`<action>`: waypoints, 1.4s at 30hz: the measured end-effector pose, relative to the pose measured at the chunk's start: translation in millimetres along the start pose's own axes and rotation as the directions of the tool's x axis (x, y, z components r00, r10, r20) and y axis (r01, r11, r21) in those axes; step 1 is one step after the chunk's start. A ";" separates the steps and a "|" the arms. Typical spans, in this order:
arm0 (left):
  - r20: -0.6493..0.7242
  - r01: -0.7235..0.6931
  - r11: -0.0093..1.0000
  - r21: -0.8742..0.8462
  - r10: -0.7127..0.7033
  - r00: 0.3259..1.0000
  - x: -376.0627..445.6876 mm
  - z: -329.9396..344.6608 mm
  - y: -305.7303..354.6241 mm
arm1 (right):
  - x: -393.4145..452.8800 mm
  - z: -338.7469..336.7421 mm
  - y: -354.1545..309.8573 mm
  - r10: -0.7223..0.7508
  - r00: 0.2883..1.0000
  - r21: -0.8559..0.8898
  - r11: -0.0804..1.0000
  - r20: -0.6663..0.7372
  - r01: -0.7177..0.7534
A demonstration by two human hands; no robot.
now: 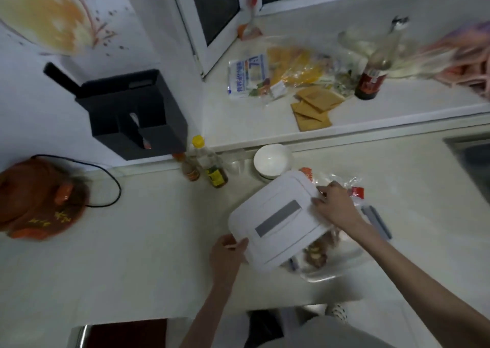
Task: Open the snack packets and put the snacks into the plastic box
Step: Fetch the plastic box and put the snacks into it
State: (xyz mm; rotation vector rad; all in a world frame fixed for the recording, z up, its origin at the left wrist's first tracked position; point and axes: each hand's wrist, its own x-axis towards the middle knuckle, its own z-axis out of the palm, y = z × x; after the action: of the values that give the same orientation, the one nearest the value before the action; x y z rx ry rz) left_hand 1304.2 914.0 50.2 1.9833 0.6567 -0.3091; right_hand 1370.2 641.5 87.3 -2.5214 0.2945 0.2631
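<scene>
- Plastic box [342,261]: clear, standing on the pale countertop [138,241] near its front edge. Brown snacks [316,252] are visible inside at the uncovered near corner.
- Lid [278,216]: white with a grey strip across the middle, held over the box at a tilt. It covers most of the opening but is not seated; the near right part of the box shows beyond it.
- Left hand [228,254]: grips the lid's near left corner, thumb on top and fingers curled beneath the edge.
- Right hand [334,207]: holds the lid's far right edge, fingertips bent onto the rim. How much lies under the rim cannot be told.
- Snack packet [350,188]: a crumpled clear wrapper with red print lies just behind the box, partly hidden by the right hand. It appears opened; whether it is emptied cannot be told.
- Progress, judged: at least one packet's contents are already in the box, and the lid is being handled over it, so the filling stage looks late or complete.
- Remaining, judged: several more packets [291,74] lie on the window sill [397,114], well apart from the box. If these belong to the task, they are not yet opened. The lid also remains to be pressed down.
</scene>
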 end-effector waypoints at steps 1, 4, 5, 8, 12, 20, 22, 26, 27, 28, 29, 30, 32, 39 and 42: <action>0.039 -0.018 1.000 0.023 0.017 0.999 -8.2 18.3 6.8 | -6.6 -12.7 20.5 0.039 0.999 -0.012 0.999 -0.005 -0.039; 0.100 -0.054 0.998 0.031 0.051 0.994 -30.2 71.5 22.8 | -19.9 -40.9 73.7 0.113 0.993 -0.079 0.990 -0.016 -0.114; 0.101 -0.059 0.997 0.046 0.055 0.993 -36.6 86.1 26.5 | -22.6 -47.5 87.5 0.135 0.991 -0.102 0.986 0.007 -0.133; 0.040 -0.049 0.990 0.132 0.044 0.998 -51.2 115.6 33.6 | -24.6 -53.4 120.8 0.135 0.986 -0.141 0.983 0.098 -0.120; -0.061 -0.080 0.968 0.236 0.097 0.993 -59.7 125.1 32.8 | -31.9 -39.0 136.7 0.097 0.982 -0.152 0.986 0.161 -0.072; -0.103 -0.034 0.960 0.278 0.065 0.992 -66.4 122.2 22.7 | -38.2 -37.5 155.2 0.168 0.967 -0.012 0.986 0.192 -0.169; -0.095 -0.043 0.952 0.304 0.076 0.993 -63.2 121.9 21.9 | -39.0 -36.9 158.9 0.190 0.960 0.019 0.980 0.206 -0.198; -0.093 -0.091 0.927 0.363 0.133 0.987 -57.2 126.0 19.3 | -38.3 -27.2 158.0 0.176 0.975 -0.065 0.984 0.134 -0.169; -0.102 -0.051 0.936 0.348 0.092 0.990 -55.7 127.3 19.0 | -37.8 -27.1 156.6 0.199 0.970 -0.036 0.980 0.138 -0.196; -0.091 0.029 0.944 0.330 0.001 0.996 -54.7 127.8 19.9 | -35.4 -25.4 159.2 0.227 0.961 -0.003 0.973 0.159 -0.230; -0.057 0.113 0.943 0.313 -0.100 0.993 -53.4 127.8 19.9 | -33.2 -26.8 160.2 0.267 0.941 0.030 0.960 0.210 -0.279; -0.006 0.173 0.939 0.299 -0.179 0.984 -53.9 126.1 21.8 | -30.5 -27.5 163.6 0.288 0.920 0.063 0.947 0.267 -0.315; 0.052 0.209 0.936 0.284 -0.232 0.971 -51.9 124.0 21.5 | -29.5 -31.6 166.8 0.304 0.885 0.127 0.921 0.352 -0.367; 0.083 -0.075 0.891 0.449 0.042 0.996 -55.3 129.8 25.6 | -46.0 -12.5 157.4 0.279 0.951 0.003 0.959 0.134 -0.282; 0.143 -0.219 0.817 0.533 0.168 0.975 -54.1 121.4 27.3 | -52.4 -6.1 149.2 0.270 0.961 -0.095 0.960 0.056 -0.264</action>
State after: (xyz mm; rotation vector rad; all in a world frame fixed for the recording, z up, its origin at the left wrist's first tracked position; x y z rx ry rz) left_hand 1282.4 780.7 37.3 2.5456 0.3147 -0.5007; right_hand 1281.2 525.6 26.7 -2.5486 0.6105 0.4771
